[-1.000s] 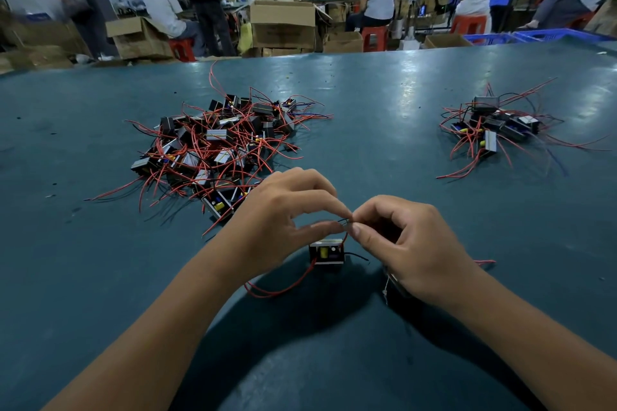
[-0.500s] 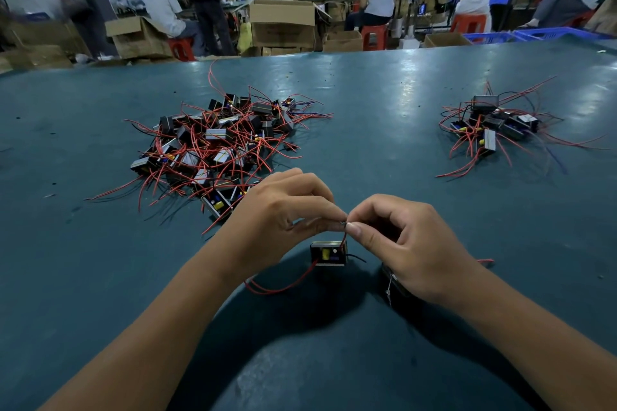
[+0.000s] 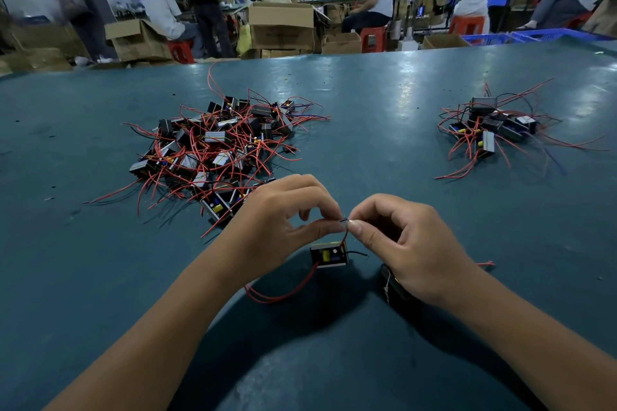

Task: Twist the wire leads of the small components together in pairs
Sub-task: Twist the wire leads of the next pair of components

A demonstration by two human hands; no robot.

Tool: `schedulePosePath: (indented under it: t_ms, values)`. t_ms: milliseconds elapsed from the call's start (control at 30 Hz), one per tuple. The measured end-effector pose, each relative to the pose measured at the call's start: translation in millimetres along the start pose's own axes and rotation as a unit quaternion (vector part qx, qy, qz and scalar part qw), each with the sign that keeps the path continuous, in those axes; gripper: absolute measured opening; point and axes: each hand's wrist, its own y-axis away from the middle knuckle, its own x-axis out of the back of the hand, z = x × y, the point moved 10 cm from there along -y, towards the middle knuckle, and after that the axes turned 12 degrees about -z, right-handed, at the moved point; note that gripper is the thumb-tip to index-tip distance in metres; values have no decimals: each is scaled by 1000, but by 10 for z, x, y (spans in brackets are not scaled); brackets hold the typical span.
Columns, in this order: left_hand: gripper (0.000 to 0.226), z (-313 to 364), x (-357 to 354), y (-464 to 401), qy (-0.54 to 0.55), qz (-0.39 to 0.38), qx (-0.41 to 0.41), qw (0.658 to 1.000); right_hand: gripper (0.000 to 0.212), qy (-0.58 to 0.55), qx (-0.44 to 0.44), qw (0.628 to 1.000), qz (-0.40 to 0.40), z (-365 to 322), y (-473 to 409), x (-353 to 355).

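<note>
A small black component with yellow parts hangs just above the teal table, below my two hands. My left hand pinches its wire leads between thumb and forefinger. My right hand pinches the same lead ends from the other side, fingertips touching the left's. A red lead loops down from the component under my left wrist. A second dark component lies half hidden under my right hand.
A large pile of components with red leads lies left of centre, just beyond my left hand. A smaller pile sits at the right. Beyond the table's far edge are cardboard boxes, stools and seated people.
Both hands stay pinched together on the lead ends with only slight finger movement. The component below them has barely shifted.
</note>
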Motion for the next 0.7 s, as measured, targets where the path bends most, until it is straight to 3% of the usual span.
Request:
schedulePosePath:
  t_ms: [200, 367, 700]
  values:
    - [6, 51, -27, -5, 5, -7, -13, 1000, 13, -8, -13, 1000, 5, 55, -12, 3]
    - [18, 35, 98, 7, -7, 19, 2, 1000, 10, -5, -9, 1000, 3, 31, -18, 11]
    - [15, 236, 29, -23, -155, -13, -29, 987, 7, 49, 24, 999, 1, -105, -11, 5]
